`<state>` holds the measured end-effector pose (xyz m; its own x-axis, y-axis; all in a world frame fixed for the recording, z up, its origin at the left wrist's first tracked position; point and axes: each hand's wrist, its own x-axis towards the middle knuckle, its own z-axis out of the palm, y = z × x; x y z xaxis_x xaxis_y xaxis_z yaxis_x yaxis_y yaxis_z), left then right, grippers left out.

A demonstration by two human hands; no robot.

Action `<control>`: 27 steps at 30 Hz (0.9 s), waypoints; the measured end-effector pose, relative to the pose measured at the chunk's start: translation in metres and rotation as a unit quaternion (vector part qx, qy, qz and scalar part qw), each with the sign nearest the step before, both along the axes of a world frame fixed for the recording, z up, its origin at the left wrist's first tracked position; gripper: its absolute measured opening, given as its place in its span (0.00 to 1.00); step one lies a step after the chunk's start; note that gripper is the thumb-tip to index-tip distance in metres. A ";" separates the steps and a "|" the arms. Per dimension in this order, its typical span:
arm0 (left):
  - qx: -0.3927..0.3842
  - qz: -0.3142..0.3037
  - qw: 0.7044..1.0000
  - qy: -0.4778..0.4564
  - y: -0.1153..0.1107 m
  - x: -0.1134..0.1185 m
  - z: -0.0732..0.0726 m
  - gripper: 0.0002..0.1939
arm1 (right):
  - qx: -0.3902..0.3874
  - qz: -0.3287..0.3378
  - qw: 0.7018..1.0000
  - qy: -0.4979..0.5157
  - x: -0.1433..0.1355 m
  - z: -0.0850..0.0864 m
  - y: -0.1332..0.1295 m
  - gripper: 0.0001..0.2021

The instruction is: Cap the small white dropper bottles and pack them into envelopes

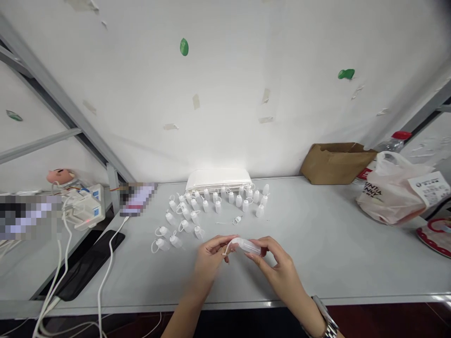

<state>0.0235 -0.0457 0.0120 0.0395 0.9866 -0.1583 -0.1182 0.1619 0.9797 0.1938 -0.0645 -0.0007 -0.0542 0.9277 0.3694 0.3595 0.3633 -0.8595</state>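
A translucent plastic bottle (251,247) with a thin white strap at its left end lies sideways between my hands, above the grey table (317,253). My right hand (276,263) pinches its right end between thumb and fingers. At the strap end, my left hand (211,258) has its fingers closed around the strap or neck; the exact contact is partly hidden. Several small translucent bottles (218,205), many with looped straps, stand or lean beyond my hands. A small white cap piece (237,219) lies on the table between them and my hands.
A folded white stack (218,178) rests against the wall. At the right are a brown paper bag (334,164), a plastic bag (387,192) and a red-capped bottle (396,142). Phones (91,263), cables (110,263) and a power strip (88,209) occupy the left.
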 end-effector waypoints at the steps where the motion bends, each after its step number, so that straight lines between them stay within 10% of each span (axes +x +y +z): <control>1: -0.002 0.000 1.000 0.003 0.000 -0.001 0.000 0.11 | 0.026 0.004 1.000 -0.016 0.000 0.000 0.000 0.06; 13: -0.082 0.044 0.982 -0.166 0.001 0.000 -0.004 0.17 | 0.182 0.004 0.963 -0.198 -0.007 0.002 -0.006 0.13; 21: -0.090 0.033 0.970 -0.223 -0.003 0.000 -0.003 0.12 | 0.207 0.015 0.967 -0.146 -0.014 0.001 -0.008 0.16; 27: -0.043 0.043 0.983 -0.174 0.000 -0.004 -0.008 0.11 | -0.067 0.033 0.997 0.027 -0.020 0.014 -0.005 0.07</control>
<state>0.0197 -0.0461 0.0038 0.0230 0.9721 -0.2334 -0.4612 0.2174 0.8603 0.1734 -0.0698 0.0130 -0.1006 0.9638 0.2469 0.2903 0.2658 -0.9193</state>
